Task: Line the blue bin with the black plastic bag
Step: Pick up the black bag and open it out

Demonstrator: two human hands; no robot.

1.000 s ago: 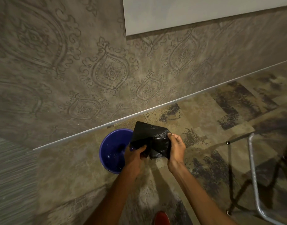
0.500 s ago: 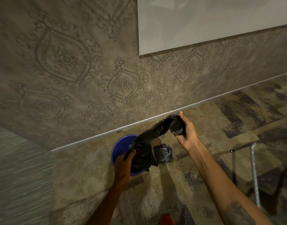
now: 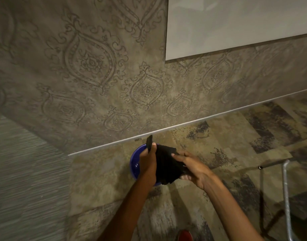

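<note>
Black plastic bag point(image 3: 166, 164), bunched, hangs above the blue bin point(image 3: 134, 166) on the carpet by the wall. Left hand point(image 3: 148, 164) pinches its upper end, right hand point(image 3: 191, 166) clasps the lower; its length slants down toward the person. Unfolding step, I'd judge: next, find the mouth and spread it.

A grey-brown wall with embossed ornamental medallions point(image 3: 90, 63) meets a mottled tan and dark patterned carpet floor point(image 3: 236, 136) along a thin pale metal strip point(image 3: 201, 120). A plain white rectangular panel point(image 3: 236, 23) hangs on the wall at upper right. A silver metal tube frame point(image 3: 286, 197) stands at the right edge, and a red shoe tip point(image 3: 184, 235) shows at the bottom.
</note>
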